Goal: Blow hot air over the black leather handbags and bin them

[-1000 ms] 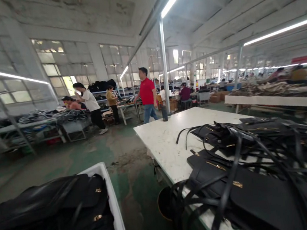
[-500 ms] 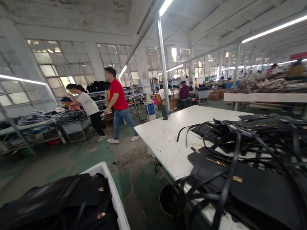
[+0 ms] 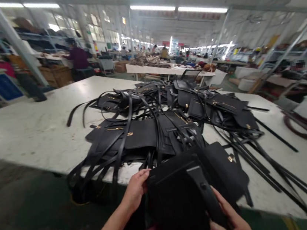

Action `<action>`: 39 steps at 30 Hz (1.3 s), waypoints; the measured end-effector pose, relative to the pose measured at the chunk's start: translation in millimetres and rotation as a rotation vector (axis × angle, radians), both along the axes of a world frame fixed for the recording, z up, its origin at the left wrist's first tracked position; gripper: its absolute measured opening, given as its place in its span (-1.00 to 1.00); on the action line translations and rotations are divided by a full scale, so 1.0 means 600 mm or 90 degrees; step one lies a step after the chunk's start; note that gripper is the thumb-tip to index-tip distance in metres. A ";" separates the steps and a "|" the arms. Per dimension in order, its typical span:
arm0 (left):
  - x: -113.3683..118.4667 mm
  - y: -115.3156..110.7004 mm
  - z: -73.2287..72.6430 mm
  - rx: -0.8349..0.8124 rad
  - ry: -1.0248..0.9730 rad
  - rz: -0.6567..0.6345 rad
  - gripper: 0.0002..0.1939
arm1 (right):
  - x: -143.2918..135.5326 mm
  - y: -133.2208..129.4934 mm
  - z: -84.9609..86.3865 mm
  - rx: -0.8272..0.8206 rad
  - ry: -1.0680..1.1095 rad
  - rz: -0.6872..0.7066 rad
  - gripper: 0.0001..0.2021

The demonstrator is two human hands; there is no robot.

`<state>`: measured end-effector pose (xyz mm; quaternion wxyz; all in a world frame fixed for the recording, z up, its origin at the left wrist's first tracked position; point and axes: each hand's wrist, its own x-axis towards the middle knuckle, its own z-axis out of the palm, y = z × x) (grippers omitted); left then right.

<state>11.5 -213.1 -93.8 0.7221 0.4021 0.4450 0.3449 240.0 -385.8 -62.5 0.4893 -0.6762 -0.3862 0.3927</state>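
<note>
A black bag (image 3: pixel 175 198) with a flap and gold clasp is held up in front of me at the table's near edge. My left hand (image 3: pixel 137 188) is closed on its upper left edge, thumb on top. On its right side, my right hand (image 3: pixel 231 217) is closed around a wide black strap (image 3: pixel 208 194) with a dark stud; part of that hand is cut off by the frame. Just beyond lies a pile of black bags (image 3: pixel 141 131) with gold clasps and long loose straps, close to the held bag.
The white table (image 3: pixel 32 133) spreads out beneath the pile, with a dark bottle (image 3: pixel 31 87) at its far left corner. Straps (image 3: pixel 277 167) trail to the right. Dark red cords (image 3: pixel 306 129) lie at the right. A seated person (image 3: pixel 78 59) is at the back left.
The view has swung right, and the white crate of black bags has left the picture. Both hands have come into view, holding a black bag.
</note>
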 end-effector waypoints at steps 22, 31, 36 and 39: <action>0.006 -0.017 -0.013 -0.099 -0.072 0.080 -0.77 | -0.079 0.127 0.030 0.033 0.314 0.210 -0.28; -0.007 -0.035 -0.005 -0.098 -0.127 0.052 -0.64 | -0.049 0.046 0.049 -0.028 0.266 0.194 -0.28; -0.005 -0.048 -0.006 -0.122 -0.073 0.039 -0.73 | -0.061 0.027 0.043 -0.058 0.270 0.276 -0.30; -0.001 -0.048 -0.008 -0.121 -0.078 0.032 -0.75 | -0.082 0.045 0.027 -0.083 0.257 0.272 -0.28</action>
